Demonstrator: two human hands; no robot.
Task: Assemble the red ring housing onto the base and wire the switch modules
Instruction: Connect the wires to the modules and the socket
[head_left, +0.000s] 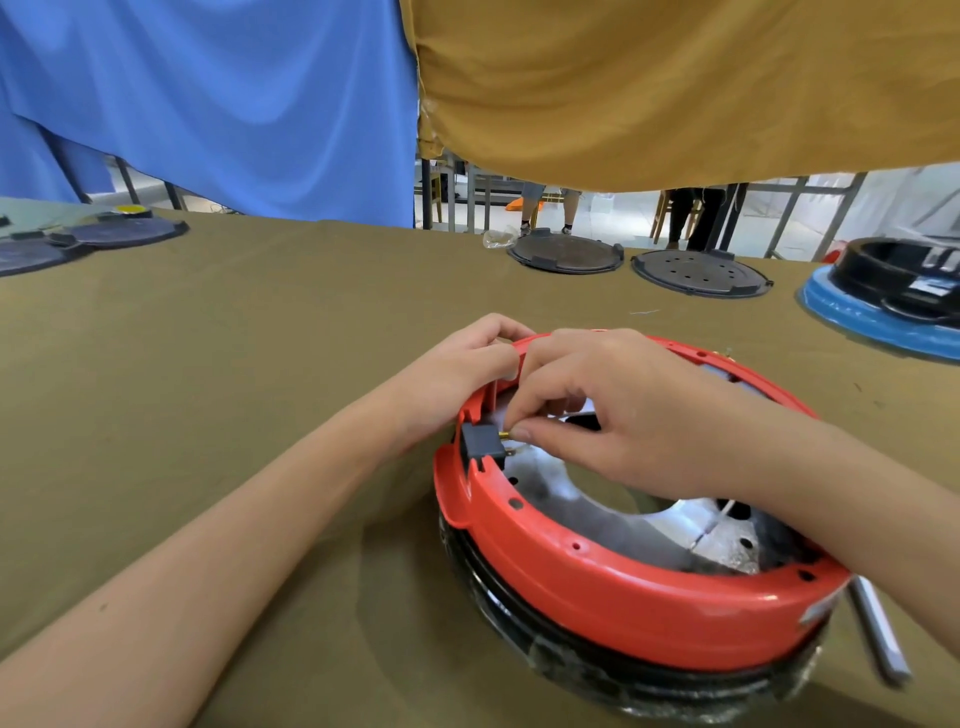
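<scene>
The red ring housing (613, 587) sits on a dark round base (597, 670) on the olive cloth, with a silvery metal plate (691, 530) visible inside it. A black switch module (483, 441) is set into the ring's left wall, brass terminals pointing inward. My left hand (462, 371) grips the ring's far left rim from outside, fingers curled over the edge. My right hand (613, 415) reaches inside the ring and pinches a small brass connector at the module's terminal. The wire behind my fingers is hidden.
A grey metal rod (878, 634) lies beside the ring at the right. Two dark round lids (566, 253) (701, 273) lie at the far edge. A black housing on a blue disc (883, 317) stands far right. Dark plates (119, 231) lie far left. Blue and mustard cloths hang behind.
</scene>
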